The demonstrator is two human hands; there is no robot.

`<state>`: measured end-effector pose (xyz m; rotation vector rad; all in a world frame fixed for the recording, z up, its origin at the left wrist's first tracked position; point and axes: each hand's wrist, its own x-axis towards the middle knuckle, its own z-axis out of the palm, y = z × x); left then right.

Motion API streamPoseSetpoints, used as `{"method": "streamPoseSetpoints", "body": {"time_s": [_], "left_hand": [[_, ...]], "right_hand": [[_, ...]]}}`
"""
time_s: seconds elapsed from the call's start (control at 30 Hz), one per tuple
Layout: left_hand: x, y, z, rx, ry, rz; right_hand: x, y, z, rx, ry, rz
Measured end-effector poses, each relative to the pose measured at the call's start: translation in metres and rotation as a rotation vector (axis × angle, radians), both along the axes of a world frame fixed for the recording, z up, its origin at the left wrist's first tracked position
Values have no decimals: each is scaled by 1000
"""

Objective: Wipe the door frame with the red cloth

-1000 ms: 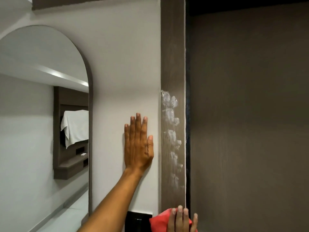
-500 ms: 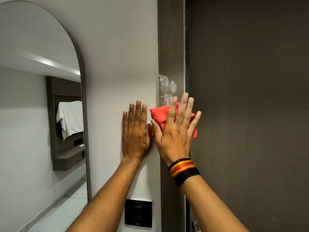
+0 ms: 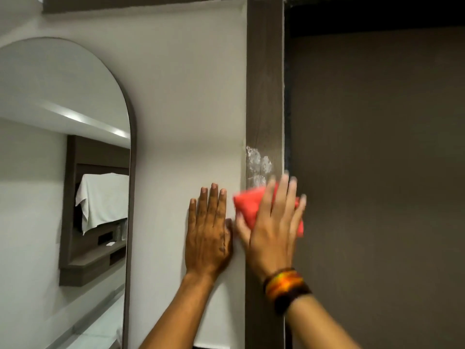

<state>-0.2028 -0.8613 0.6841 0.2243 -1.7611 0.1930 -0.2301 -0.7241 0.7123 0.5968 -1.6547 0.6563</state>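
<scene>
Two-handed, facing a wide dark door [image 3: 377,172] on the right, with a pale wall [image 3: 188,109] and an arched mirror [image 3: 63,147] on the left. Working on the brown door frame [image 3: 264,84] between wall and door. Leaning the left hand [image 3: 208,235] flat on the wall, fingers straight and together, just beside the frame. Pressing with the right hand [image 3: 271,227], fingers spread and straight, motion-blurred, pinning a red cloth [image 3: 247,205] against the frame just below a white foamy smear [image 3: 258,162]. Wearing striped wristbands [image 3: 284,283] on the right wrist.

Bare forearms [image 3: 176,316]; orange-yellow-red thread bands [image 3: 283,283] and a black strap [image 3: 293,299] below the right hand [image 3: 271,230].
</scene>
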Motion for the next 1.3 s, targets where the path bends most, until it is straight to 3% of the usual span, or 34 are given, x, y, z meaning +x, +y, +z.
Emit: {"method": "streamPoseSetpoints", "body": {"time_s": [0.1, 0.2, 0.27, 0.47, 0.53, 0.73, 0.8, 0.97, 1.2, 1.3], "left_hand": [[-2, -3, 1, -13, 13, 23], [-2, -1, 1, -18, 5, 50], [-1, -1, 1, -10, -4, 44], [1, 1, 2, -1, -5, 12], [0, 0, 1, -10, -7, 14], [-3, -3, 1, 0, -19, 42], [-1, -3, 2, -4, -16, 42], [1, 1, 3, 5, -26, 35], [-1, -1, 2, 3, -12, 27], [0, -2, 3, -1, -14, 29]], "right_hand": [[2, 0, 155, -48, 4, 23], [7, -1, 224, -109, -53, 16], [7, -3, 208, -116, -63, 13], [8, -7, 58, -111, -60, -49], [4, -6, 87, -70, -53, -76], [8, -9, 274, -99, -61, -84], [5, -10, 280, -113, -48, -75], [3, -10, 192, -98, -7, -69], [14, -6, 335, -61, -54, -103], [12, -6, 335, -72, -38, -91]]}}
